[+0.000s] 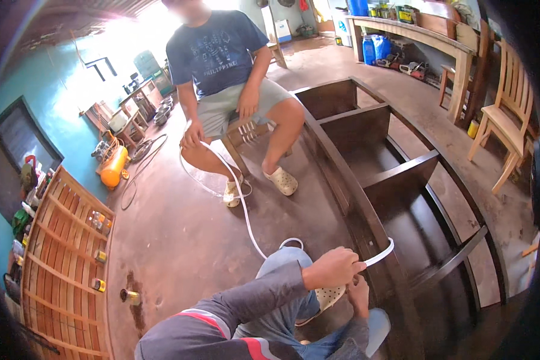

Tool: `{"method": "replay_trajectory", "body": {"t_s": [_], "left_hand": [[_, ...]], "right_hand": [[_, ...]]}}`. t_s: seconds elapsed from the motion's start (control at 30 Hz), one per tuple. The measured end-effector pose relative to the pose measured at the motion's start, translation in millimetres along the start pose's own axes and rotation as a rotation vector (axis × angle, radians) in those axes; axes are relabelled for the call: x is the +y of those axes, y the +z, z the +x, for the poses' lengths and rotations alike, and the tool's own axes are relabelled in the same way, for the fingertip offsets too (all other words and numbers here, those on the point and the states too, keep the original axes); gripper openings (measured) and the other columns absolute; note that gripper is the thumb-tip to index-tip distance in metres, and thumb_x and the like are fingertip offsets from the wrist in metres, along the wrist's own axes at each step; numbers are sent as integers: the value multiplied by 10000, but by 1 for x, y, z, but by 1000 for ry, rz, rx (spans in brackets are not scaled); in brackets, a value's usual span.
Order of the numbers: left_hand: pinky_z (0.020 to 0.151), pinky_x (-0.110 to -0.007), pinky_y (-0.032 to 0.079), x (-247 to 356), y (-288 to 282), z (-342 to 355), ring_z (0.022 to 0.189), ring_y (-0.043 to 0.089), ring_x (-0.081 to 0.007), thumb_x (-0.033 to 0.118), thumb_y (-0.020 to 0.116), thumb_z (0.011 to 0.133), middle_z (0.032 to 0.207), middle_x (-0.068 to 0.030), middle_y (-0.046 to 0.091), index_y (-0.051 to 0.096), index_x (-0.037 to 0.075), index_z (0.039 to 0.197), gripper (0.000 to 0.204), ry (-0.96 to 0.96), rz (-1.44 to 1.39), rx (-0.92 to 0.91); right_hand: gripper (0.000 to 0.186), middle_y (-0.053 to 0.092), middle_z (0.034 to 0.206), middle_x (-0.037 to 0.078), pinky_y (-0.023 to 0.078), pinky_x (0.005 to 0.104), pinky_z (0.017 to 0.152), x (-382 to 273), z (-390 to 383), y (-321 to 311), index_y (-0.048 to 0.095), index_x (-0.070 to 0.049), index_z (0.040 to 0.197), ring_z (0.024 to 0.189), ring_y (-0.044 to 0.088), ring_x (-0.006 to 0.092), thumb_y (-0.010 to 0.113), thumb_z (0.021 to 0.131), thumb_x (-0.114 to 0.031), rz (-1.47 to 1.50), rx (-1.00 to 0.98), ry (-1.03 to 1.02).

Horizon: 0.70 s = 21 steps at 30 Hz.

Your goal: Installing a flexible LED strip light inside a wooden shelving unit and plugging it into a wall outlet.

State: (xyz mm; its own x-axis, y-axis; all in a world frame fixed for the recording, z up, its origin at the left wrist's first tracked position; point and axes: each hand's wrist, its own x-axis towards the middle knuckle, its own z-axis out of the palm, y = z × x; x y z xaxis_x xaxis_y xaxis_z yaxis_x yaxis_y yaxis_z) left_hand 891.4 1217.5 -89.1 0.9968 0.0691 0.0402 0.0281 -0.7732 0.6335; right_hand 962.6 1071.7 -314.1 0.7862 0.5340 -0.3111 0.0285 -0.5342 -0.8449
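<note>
A white flexible cord or tube [380, 256] curves over the near rail of a dark brown wooden frame [357, 189]. My left hand [333, 268] is closed around its end, beside the rail. Just below, my right hand [359, 295] has its fingers bent and pressed together close to the left fingertips. Whatever they pinch is hidden. The rest of the cord loops behind my knee and runs across the floor up to a seated person's hand [192, 135]. The frame lies on the floor to my right, with crosspieces dividing it into several compartments.
The other person sits facing me on a small wooden stool [241, 135]. A slatted wooden panel [66, 264] stands at the left, with cans on its ledges. Behind it is an orange air compressor [113, 165]. A workbench [414, 36] and a wooden chair [507, 117] stand at the right.
</note>
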Motion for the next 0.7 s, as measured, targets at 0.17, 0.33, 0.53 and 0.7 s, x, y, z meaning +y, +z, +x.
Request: {"method": "replay_trajectory", "body": {"t_s": [0.17, 0.33, 0.53, 0.7], "left_hand": [[711, -473, 461, -5, 3, -14, 767, 597, -393, 201, 553, 844, 759, -204, 600, 635, 10, 781, 217, -6, 81, -82], [679, -495, 485, 6, -9, -32, 749, 627, -392, 194, 568, 829, 734, -213, 623, 645, 10, 776, 206, -103, 233, -250], [669, -480, 516, -4, 15, -30, 750, 654, -374, 173, 584, 801, 724, -198, 646, 663, 23, 779, 171, -46, 321, -284], [688, -488, 513, -10, -7, -48, 740, 656, -389, 169, 604, 784, 752, -196, 659, 662, 37, 799, 145, -110, 404, -416]], "right_hand": [[428, 664, 1015, 227, 541, 360, 669, -57, -13, -14, 554, 51, 1204, 895, 666, 270, 540, 906, -257, 804, -241, 97], [519, 631, 1119, 250, 538, 385, 755, -102, -42, -48, 465, 49, 1316, 878, 653, 317, 449, 903, -265, 1547, -402, -111], [667, 630, 1127, 216, 517, 361, 849, -92, -65, -80, 397, 48, 1354, 947, 643, 287, 621, 824, -287, 1303, -225, -229], [529, 631, 1126, 185, 534, 365, 869, -117, -53, -68, 375, 68, 1355, 985, 645, 250, 552, 952, -225, 1186, -219, -232]]}}
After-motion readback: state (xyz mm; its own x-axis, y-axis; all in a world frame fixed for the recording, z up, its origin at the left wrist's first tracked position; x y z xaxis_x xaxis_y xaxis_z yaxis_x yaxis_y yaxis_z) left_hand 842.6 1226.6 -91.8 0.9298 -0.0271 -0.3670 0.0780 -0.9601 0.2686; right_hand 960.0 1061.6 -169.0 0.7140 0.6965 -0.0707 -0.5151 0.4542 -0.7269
